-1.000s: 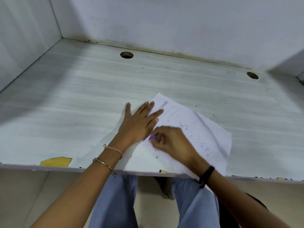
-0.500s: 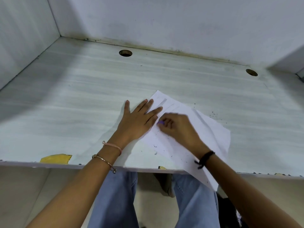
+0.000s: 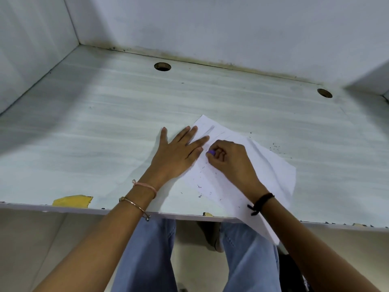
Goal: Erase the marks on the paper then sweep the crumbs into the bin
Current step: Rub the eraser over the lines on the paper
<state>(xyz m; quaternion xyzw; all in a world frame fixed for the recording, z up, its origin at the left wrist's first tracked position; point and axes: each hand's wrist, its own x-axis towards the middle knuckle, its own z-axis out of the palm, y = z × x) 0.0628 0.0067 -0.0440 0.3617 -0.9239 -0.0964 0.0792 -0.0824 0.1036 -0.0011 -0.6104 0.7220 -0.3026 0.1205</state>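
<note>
Erase step underway: right hand (image 3: 231, 163) fingers clamped on purple eraser (image 3: 211, 152), left hand (image 3: 179, 154) fingers splayed flat pinning paper (image 3: 273, 175). Faint marks (image 3: 210, 130) remain at 12 o'clock of the eraser; next rub goes there, judging by the layout. Crumbs (image 3: 200, 186) unswept; no bin visible.

Pale desk (image 3: 105, 127) w/ white walls (image 3: 210, 24).

head view | looks forward-down | close over desk (image 3: 105, 133) | single view
</note>
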